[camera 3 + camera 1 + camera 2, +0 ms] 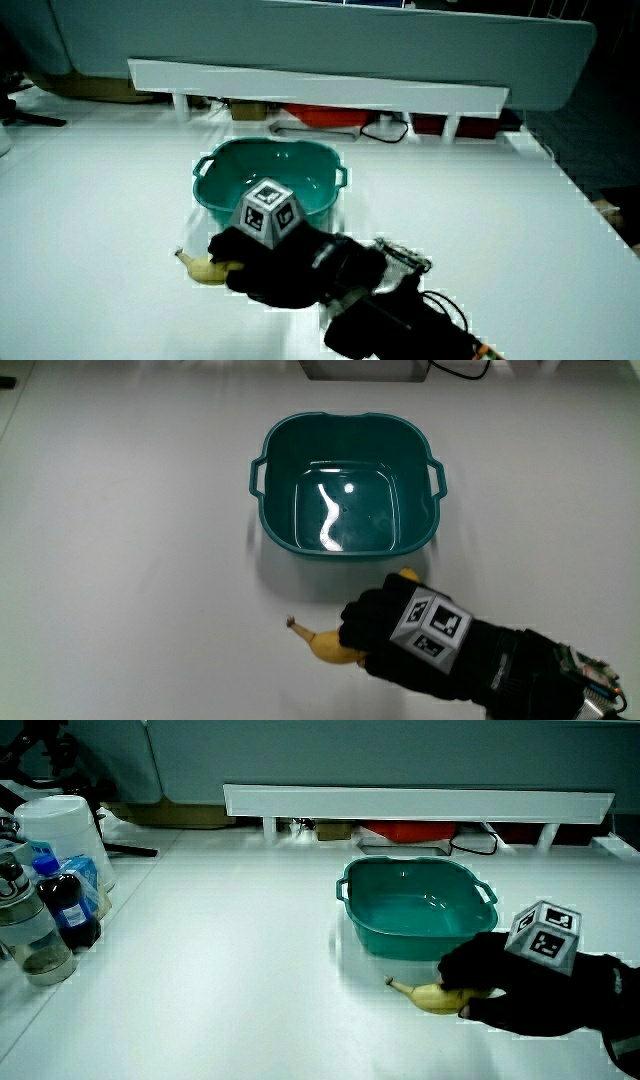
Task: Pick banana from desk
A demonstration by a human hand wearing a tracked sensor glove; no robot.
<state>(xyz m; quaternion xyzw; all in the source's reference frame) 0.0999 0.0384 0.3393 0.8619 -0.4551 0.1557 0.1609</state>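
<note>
A yellow banana (322,644) lies on the white table, nearer to the person than the teal tub (278,530). Its stem end sticks out from under the gloved hand (400,628). The hand lies over the banana's thicker half with its fingers curled round it. In both side views the banana (432,997) (205,269) rests on the table surface with the hand (505,982) (270,262) closed over it. The patterned cube (432,626) sits on the back of the glove. The tub holds nothing.
Several bottles (40,915) and a white container (60,830) stand at the table's edge in a side view. A low white partition (420,800) runs along the table's edge farthest from the person, with cables and a red object (405,830) under it.
</note>
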